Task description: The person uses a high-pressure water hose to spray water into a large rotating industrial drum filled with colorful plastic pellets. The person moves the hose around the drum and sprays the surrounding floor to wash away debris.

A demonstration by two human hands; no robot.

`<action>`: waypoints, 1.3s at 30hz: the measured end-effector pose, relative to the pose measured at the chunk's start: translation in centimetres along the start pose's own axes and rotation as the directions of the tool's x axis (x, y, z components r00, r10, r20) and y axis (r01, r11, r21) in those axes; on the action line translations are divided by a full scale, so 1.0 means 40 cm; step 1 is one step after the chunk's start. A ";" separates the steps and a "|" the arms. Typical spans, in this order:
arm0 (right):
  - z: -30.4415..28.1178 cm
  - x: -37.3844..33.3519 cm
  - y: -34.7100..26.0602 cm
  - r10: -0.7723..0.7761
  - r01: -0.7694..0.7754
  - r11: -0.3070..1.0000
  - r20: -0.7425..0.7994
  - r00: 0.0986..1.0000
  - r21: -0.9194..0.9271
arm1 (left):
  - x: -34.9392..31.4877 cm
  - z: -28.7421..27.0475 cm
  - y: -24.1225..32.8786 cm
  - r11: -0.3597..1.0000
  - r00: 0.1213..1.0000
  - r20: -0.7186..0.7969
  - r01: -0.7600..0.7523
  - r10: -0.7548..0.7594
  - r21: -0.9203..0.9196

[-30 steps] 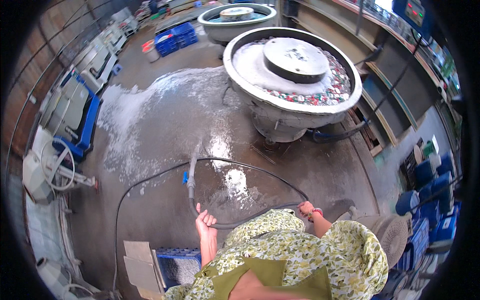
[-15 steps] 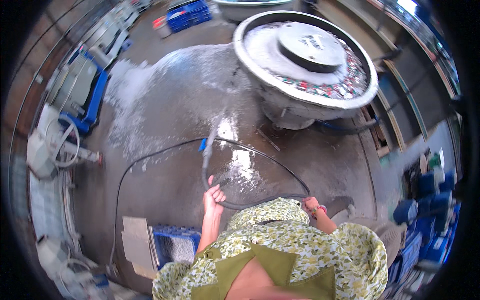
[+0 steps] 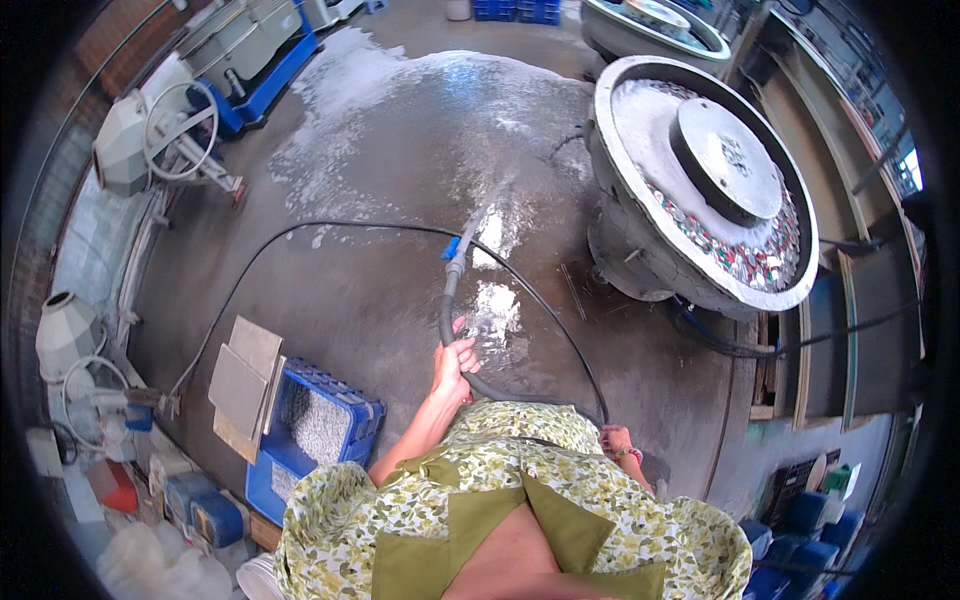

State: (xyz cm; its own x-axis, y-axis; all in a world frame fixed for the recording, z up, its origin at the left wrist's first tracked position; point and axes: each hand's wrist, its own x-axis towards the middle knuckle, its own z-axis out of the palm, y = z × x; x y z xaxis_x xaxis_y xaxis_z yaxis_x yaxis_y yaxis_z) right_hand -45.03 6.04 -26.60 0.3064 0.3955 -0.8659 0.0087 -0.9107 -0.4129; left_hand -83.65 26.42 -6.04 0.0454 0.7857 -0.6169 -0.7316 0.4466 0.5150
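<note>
A dark hose (image 3: 498,394) runs across the front of my body, and my left hand (image 3: 456,367) is closed around it just behind its nozzle end. Ahead of that hand, the grey nozzle (image 3: 457,268) with a blue valve handle (image 3: 451,247) points away from me, and water (image 3: 484,212) streams from it onto the wet floor (image 3: 400,310). At my right side, my right hand (image 3: 616,440) grips the hose where it bends; its fingers are partly hidden. From there the hose loops forward and left over the floor.
A large round tub (image 3: 612,170) holding foam and colourful small pieces stands ahead right, with another tub (image 3: 600,35) behind. White foam (image 3: 345,110) spreads over the far floor. Handwheel machines (image 3: 125,150) line the left. Blue crates (image 3: 365,415) and flat boards (image 3: 240,385) lie near left.
The view has turned left, so the tub sits further right and more of the near-left crates shows. Both hands still hold the hose, and water still streams from it.
</note>
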 end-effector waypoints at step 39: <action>0.064 -0.078 0.029 -0.060 0.060 0.996 0.002 0.998 -0.068 | -0.053 -0.006 0.095 0.963 0.943 0.205 0.242 -0.262 0.120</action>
State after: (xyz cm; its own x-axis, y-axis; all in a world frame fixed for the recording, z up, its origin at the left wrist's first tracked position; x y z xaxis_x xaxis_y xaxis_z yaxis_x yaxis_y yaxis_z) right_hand -48.41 4.04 -25.09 0.3033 0.4500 -0.8400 0.0921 -0.8912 -0.4442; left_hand -86.70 26.34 -2.93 0.3742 0.7116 -0.5947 -0.6119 0.6713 0.4182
